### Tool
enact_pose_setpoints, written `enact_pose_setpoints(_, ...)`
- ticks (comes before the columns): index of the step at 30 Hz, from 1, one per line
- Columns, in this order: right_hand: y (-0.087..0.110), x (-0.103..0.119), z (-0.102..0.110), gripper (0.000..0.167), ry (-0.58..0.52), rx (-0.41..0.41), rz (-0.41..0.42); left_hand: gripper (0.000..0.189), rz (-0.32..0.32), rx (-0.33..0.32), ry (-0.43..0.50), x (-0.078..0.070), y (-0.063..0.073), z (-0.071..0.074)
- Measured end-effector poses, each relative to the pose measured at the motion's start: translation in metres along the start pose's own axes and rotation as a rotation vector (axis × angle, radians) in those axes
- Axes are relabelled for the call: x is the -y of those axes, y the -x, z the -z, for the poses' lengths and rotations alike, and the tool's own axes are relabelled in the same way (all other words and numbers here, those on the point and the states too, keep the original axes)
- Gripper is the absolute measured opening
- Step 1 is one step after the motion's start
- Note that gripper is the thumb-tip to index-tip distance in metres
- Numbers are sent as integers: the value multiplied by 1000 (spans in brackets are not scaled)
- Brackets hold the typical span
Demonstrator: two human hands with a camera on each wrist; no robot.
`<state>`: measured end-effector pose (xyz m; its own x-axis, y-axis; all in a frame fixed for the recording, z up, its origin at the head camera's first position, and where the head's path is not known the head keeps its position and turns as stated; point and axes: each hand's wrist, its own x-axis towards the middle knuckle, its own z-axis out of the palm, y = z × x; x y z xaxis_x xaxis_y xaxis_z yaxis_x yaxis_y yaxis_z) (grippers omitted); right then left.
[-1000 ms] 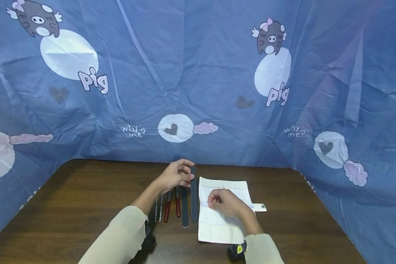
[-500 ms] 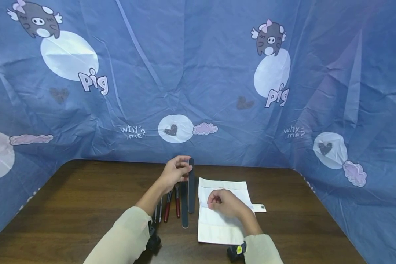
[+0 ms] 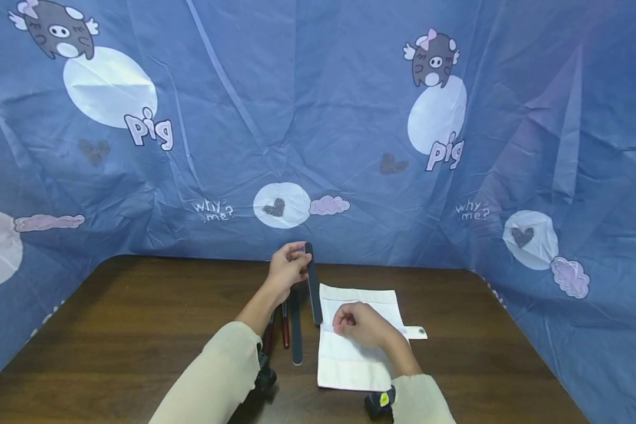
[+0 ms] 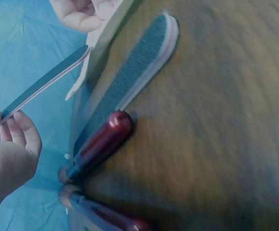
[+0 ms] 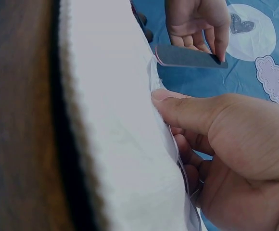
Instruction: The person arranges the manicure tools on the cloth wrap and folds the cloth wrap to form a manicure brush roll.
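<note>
My left hand (image 3: 287, 268) pinches a dark grey nail file (image 3: 314, 288) near its far end. The file slants down, its near end overlapping the left edge of a white cloth roll-up pouch (image 3: 355, 372) in the head view. In the left wrist view this file (image 4: 45, 85) shows a pale core with a pink line. My right hand (image 3: 364, 325) pinches an elastic band (image 5: 154, 79) that runs across the pouch, thumb on top and fingers curled beneath. The right wrist view has the file's near end right at the band.
A second nail file (image 3: 296, 338) lies on the wooden table (image 3: 153, 330) left of the pouch. Red-handled brushes (image 3: 285, 330) lie beside it, partly behind my left arm. The pouch's snap strap (image 3: 416, 333) sticks out to the right. A blue printed curtain (image 3: 350, 118) hangs behind the table.
My left hand has raised the nail file off the table and swung its near end right, to the pouch's edge. My right hand has stayed in place.
</note>
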<state>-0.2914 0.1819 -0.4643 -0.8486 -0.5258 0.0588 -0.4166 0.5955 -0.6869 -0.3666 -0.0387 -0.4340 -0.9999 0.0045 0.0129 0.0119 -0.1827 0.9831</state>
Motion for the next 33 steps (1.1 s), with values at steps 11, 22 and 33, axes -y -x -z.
enact_pose_setpoints(11, -1, 0, -1, 22, 0, -1, -9, 38, -19, -38, 9, 4, -8, -10)
enact_pose_setpoints(22, -1, 1, 0, 20, 0, 3, -10, 39, -15, -1, -36, 11, -7, -21)
enact_pose_setpoints(33, -1, 0, -1, 21, -3, 2, -1, 41, -11, 24, -75, 24, -6, -29)
